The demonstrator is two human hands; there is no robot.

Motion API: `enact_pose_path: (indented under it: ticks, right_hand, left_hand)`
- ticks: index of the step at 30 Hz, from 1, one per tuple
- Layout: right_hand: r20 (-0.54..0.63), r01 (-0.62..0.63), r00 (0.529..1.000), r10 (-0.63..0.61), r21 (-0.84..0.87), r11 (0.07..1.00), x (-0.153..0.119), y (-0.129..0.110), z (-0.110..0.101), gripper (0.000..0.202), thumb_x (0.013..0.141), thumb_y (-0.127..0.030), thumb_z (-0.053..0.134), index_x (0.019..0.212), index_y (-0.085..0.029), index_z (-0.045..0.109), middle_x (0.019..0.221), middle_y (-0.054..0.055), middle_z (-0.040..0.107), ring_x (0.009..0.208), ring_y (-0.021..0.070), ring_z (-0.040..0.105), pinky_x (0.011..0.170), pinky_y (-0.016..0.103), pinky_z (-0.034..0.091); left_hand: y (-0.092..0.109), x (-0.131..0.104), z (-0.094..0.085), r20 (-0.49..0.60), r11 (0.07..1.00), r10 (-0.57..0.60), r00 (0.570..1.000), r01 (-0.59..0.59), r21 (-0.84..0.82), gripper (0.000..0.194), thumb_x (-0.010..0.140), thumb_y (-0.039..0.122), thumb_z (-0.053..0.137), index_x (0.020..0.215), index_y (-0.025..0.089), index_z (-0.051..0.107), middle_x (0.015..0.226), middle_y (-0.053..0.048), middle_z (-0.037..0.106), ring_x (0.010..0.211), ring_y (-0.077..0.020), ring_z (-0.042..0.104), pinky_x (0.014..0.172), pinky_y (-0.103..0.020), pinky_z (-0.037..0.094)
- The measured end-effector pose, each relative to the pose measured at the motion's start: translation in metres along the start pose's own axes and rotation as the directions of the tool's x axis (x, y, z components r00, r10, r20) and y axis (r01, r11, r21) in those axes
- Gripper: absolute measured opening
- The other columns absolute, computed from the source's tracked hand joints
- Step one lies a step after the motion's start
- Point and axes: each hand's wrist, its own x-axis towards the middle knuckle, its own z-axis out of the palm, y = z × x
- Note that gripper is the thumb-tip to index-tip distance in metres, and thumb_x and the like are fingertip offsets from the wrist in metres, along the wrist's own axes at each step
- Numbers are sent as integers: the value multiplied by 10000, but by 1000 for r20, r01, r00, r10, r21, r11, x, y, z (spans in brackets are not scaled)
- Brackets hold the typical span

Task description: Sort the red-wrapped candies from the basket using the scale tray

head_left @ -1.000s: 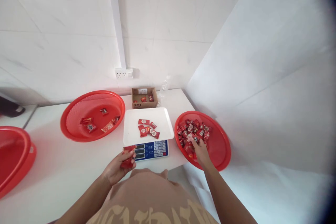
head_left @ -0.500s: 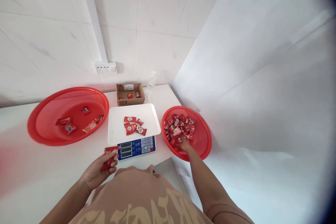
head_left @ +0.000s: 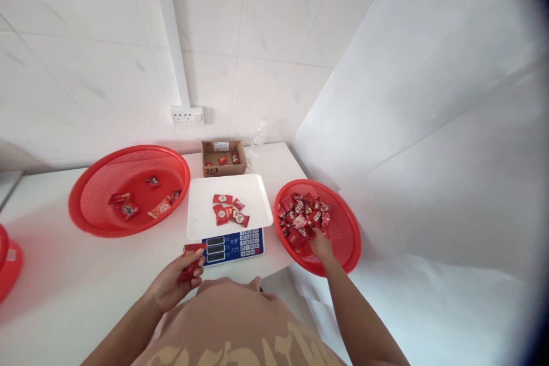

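Observation:
My left hand (head_left: 182,276) is closed around small red snack packets (head_left: 189,263), at the front left corner of a blue-and-white digital scale (head_left: 231,247). Several red wrapped snacks (head_left: 222,214) lie loosely on the scale's white tray (head_left: 201,194). To the right, my right hand (head_left: 321,245) reaches into a red mesh basket (head_left: 345,240), its curled fingers down at the front of a heap of red wrapped snacks (head_left: 300,211). The fingertips are partly hidden, and what they grip cannot be made out.
A second red basket (head_left: 96,194) on the left holds a few wrapped snacks. Behind the tray stands a small cardboard box (head_left: 223,170) with red packets in it, beside a clear plastic bottle (head_left: 259,134). More red plastic (head_left: 11,269) shows at the left edge. Walls border the white table.
The whole view has shifted, so everything appears further right. My right hand has moved slightly within the basket's heap. My left hand still holds its packets beside the scale.

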Motion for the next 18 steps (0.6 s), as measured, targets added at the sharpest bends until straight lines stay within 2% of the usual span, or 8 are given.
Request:
enact_pose_path:
  ticks: [3,6,8,10,12,14,16,18]
  right_hand:
    - [-57,-17,998,16,-8,1000,5,-15,-7,274,654,-255,597,921,-221,651,827,71,682,892,290,634,857,475,448]
    - [-7,-10,1000,11,163,987,4,-43,-2,384,653,-319,614,1021,-211,619,932,71,684,922,257,636,864,429,471]
    - [70,-31,997,9,313,949,1,-64,8,424,631,-336,651,1032,-203,612,976,71,681,937,240,633,846,389,492]
    - [143,-58,990,1,398,915,-5,-85,22,433,617,-344,674,1023,-205,616,1009,67,676,935,223,633,803,349,513]
    - [205,-79,979,-13,433,898,-11,-102,38,432,616,-355,682,1019,-212,620,1019,59,675,916,207,638,763,322,522]
    - [273,-98,961,-35,456,885,-18,-114,55,426,616,-361,686,1008,-207,622,997,57,680,889,196,645,746,309,522]
    - [332,-120,942,-55,483,867,-24,-121,72,423,611,-365,693,991,-191,623,948,58,688,848,192,654,740,314,523]
    - [385,-145,920,-75,511,848,-29,-124,86,421,608,-366,703,974,-175,624,864,53,692,775,187,661,725,328,528]
  left_hand:
    - [-3,0,2,-8,1000,0,1000,0,-11,185,743,211,703,697,133,542,661,25,514,477,-34,424,419,-155,351]
    - [0,0,3,-38,999,22,999,-23,-25,142,742,161,691,697,128,561,672,10,538,483,-43,453,429,-162,382]
    - [13,-3,2,-63,995,86,994,-89,-46,70,752,107,661,755,132,595,679,2,561,490,-54,480,443,-172,415]
    - [39,-14,-1,-87,971,221,971,-228,-78,109,771,65,613,841,147,626,688,-5,586,507,-71,514,467,-186,459]
    - [74,-33,-5,-122,897,410,904,-424,-122,141,804,62,559,867,162,637,701,-11,608,543,-90,554,513,-203,509]
    - [107,-59,-9,-180,763,593,784,-620,-184,182,855,88,489,884,184,641,717,-4,619,606,-98,596,588,-203,549]
    - [130,-84,-11,-225,643,696,682,-731,-227,265,914,114,376,905,177,633,745,-3,627,649,-85,607,648,-192,561]
    - [138,-100,-13,-254,605,716,650,-760,-238,333,946,138,293,947,171,625,782,-11,639,690,-84,617,676,-196,565]
